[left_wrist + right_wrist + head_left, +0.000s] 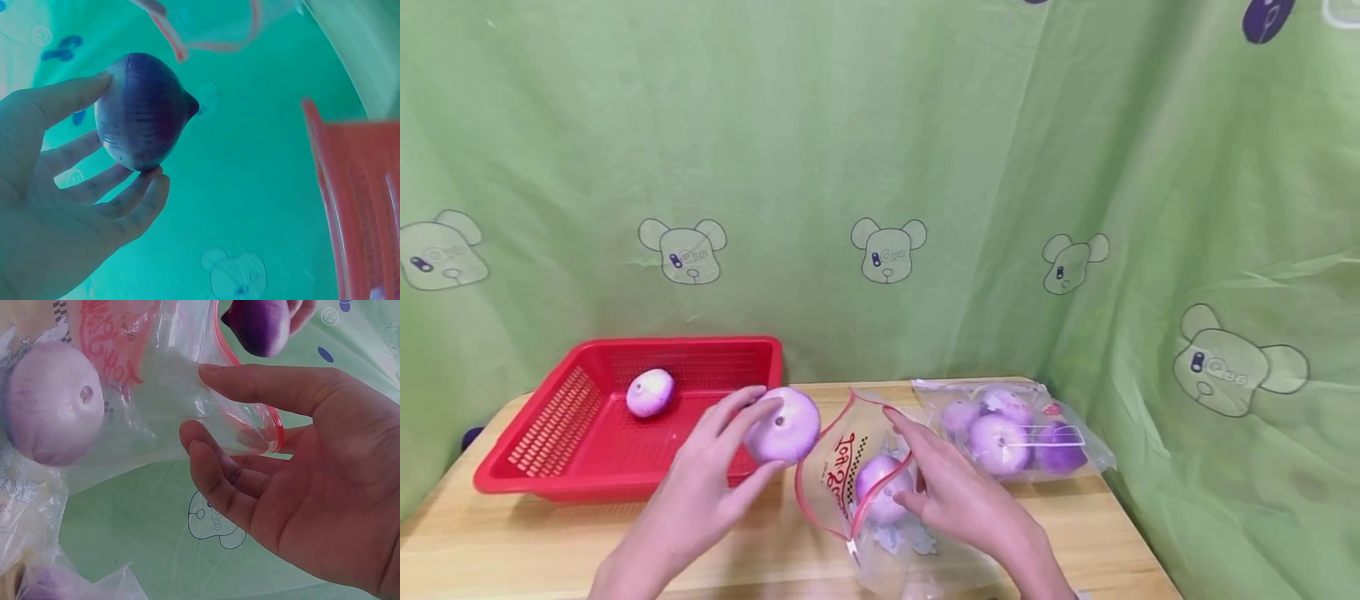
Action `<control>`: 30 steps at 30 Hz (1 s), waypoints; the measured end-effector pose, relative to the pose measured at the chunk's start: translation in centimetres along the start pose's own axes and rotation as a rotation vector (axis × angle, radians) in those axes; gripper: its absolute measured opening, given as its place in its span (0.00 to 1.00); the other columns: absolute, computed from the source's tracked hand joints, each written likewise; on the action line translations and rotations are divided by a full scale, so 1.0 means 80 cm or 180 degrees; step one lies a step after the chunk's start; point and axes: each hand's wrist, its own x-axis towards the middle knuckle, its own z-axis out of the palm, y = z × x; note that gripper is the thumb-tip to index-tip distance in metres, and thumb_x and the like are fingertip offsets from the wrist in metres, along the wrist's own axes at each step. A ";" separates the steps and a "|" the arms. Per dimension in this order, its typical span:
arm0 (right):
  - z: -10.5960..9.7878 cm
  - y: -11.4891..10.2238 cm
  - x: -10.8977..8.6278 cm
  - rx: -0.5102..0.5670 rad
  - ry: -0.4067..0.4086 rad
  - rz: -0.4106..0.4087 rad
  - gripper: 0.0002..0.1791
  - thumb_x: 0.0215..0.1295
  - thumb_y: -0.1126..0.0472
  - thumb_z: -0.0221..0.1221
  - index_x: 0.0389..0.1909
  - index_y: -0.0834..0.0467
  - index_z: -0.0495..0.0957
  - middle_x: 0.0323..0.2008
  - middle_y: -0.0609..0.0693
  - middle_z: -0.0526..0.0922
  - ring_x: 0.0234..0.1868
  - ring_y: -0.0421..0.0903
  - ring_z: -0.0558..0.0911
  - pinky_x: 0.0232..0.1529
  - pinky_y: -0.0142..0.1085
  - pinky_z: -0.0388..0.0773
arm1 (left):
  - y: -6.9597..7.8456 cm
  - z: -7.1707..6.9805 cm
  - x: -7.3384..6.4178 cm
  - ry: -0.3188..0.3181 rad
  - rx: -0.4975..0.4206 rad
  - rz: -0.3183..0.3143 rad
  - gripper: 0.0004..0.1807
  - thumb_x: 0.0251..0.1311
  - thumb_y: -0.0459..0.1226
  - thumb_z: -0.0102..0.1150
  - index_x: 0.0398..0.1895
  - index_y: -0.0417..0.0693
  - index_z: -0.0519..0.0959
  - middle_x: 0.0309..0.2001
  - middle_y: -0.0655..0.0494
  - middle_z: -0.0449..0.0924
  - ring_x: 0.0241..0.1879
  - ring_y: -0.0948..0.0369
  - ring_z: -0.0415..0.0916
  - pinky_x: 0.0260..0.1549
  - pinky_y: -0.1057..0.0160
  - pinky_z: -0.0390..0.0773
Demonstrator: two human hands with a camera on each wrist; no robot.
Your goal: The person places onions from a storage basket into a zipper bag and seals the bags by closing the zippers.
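Observation:
My left hand point(696, 479) grips a purple onion point(787, 425) between thumb and fingertips, just left of the mouth of a clear zip bag point(829, 477). In the left wrist view the pointed end of the onion point(147, 112) faces away from the palm. The bag has a red-edged opening and red lettering, and one onion point(874, 479) lies inside it. With thumb and fingers on either side of the red rim, my right hand point(958, 487) holds the bag's mouth apart. The right wrist view shows some of its fingers behind the clear film.
A red plastic basket point(580, 482) with perforated sides stands on the left of the wooden table point(741, 542), one onion point(650, 393) in it. At the back right lies another clear bag point(1099, 454) with several onions. A green curtain point(790, 167) hangs behind and to the right.

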 end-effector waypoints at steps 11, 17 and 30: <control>-0.001 -0.004 -0.001 -0.0107 0.0077 -0.0093 0.54 0.56 0.66 0.67 0.79 0.47 0.48 0.57 0.42 0.75 0.31 0.32 0.74 0.33 0.28 0.76 | 0.026 0.040 -0.008 -0.0459 -0.0236 0.0168 0.35 0.53 0.41 0.75 0.66 0.53 0.73 0.64 0.52 0.70 0.63 0.58 0.68 0.53 0.57 0.80; -0.004 -0.003 -0.004 -0.0125 0.0097 -0.0095 0.54 0.56 0.67 0.67 0.79 0.46 0.48 0.57 0.42 0.76 0.33 0.33 0.73 0.35 0.28 0.76 | 0.027 0.059 -0.012 -0.0548 -0.0178 0.0213 0.35 0.53 0.42 0.75 0.65 0.56 0.73 0.63 0.55 0.71 0.62 0.61 0.68 0.53 0.58 0.80; -0.006 -0.002 -0.007 -0.0053 0.0052 -0.0070 0.53 0.57 0.65 0.67 0.79 0.49 0.49 0.48 0.39 0.78 0.32 0.37 0.75 0.32 0.28 0.76 | 0.024 0.072 -0.017 -0.0649 0.0155 0.0343 0.37 0.51 0.39 0.75 0.66 0.49 0.72 0.63 0.52 0.72 0.63 0.56 0.68 0.56 0.51 0.76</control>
